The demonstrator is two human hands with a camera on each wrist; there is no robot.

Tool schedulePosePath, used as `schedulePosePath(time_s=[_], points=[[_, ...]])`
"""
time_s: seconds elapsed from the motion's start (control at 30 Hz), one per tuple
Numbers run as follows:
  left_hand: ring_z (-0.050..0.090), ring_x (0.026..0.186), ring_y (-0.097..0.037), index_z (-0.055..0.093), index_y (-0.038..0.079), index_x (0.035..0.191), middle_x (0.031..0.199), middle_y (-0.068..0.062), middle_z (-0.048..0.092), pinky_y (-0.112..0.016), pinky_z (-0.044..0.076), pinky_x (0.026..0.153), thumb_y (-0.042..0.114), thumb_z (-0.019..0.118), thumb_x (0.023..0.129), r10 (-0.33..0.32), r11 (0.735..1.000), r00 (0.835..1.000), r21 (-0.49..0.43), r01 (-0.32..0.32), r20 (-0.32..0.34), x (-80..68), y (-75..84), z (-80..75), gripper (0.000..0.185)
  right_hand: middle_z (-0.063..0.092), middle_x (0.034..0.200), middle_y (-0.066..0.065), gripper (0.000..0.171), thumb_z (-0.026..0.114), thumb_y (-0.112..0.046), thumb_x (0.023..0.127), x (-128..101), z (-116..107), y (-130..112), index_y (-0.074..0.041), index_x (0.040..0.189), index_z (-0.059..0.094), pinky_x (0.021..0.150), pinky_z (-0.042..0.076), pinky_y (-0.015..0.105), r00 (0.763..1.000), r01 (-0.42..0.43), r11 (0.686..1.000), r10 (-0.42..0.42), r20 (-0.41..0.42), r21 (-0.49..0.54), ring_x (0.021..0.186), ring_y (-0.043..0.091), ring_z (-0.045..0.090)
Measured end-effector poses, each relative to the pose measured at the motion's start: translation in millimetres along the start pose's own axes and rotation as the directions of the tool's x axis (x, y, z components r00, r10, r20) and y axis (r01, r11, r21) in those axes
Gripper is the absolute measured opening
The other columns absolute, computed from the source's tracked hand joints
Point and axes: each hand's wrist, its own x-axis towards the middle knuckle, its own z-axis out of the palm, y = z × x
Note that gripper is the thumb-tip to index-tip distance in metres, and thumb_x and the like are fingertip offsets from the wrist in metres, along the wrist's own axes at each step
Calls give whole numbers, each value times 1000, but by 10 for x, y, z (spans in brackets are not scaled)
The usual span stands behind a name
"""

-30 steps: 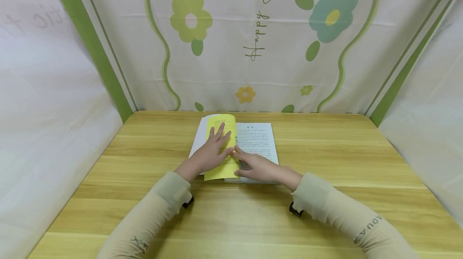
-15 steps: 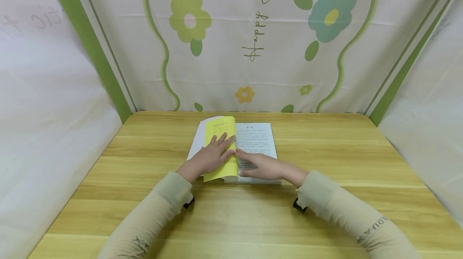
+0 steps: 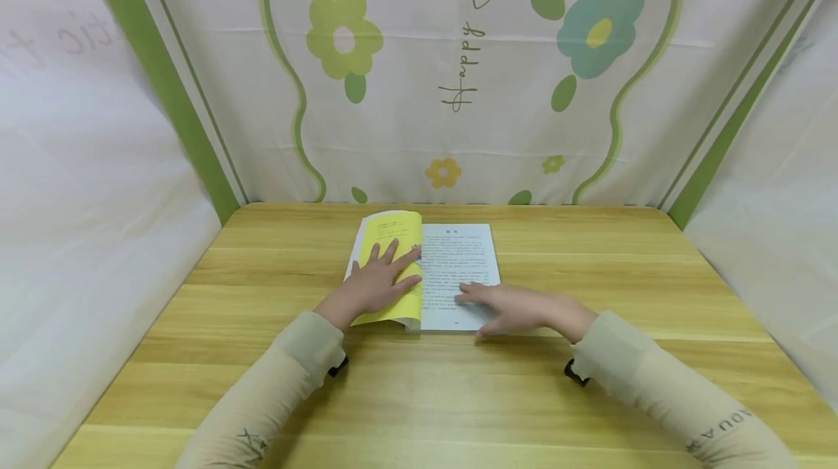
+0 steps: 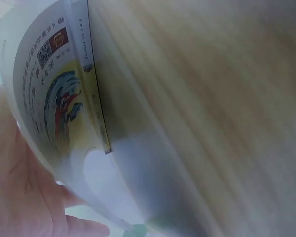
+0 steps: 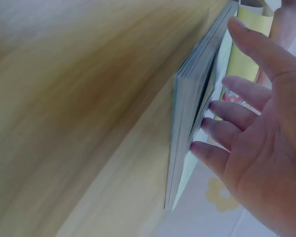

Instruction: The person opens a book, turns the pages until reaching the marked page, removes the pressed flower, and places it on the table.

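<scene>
An open book [image 3: 465,258] lies on the wooden table, its white printed page on the right and a yellow leaf [image 3: 397,225] on the left. My left hand [image 3: 376,283] rests on the yellow leaf with its fingers spread. In the left wrist view the cover [image 4: 49,94] curves up beside that palm, showing a picture and a printed square code next to the spine. My right hand [image 3: 511,307] is over the lower right of the white page, fingers extended. From the right wrist, its fingertips are right at the book's page edges [image 5: 187,108].
The wooden table [image 3: 589,265] reaches back to a white cloth wall [image 3: 406,113] printed with flowers and lettering. Cloth side panels [image 3: 98,200] close in the table on the left and right. A dark band [image 3: 576,372] shows under the right sleeve.
My right hand has moved right, from the book's fold to the page's lower right. The yellow leaf lies further left and flatter under my left hand, which has shifted slightly left.
</scene>
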Motion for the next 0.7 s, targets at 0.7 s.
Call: schedulePosePath(time_s=[0.7], points=[[4, 149, -57, 14, 30, 167, 171, -14, 0, -76, 12, 113, 63, 44, 103, -85, 992, 995, 99, 80, 46, -6, -174, -40, 77, 32, 163, 17, 68, 79, -28, 92, -135, -22, 114, -5, 150, 52, 118, 27, 54, 1000, 10, 1000, -10, -3, -25, 151, 36, 28]])
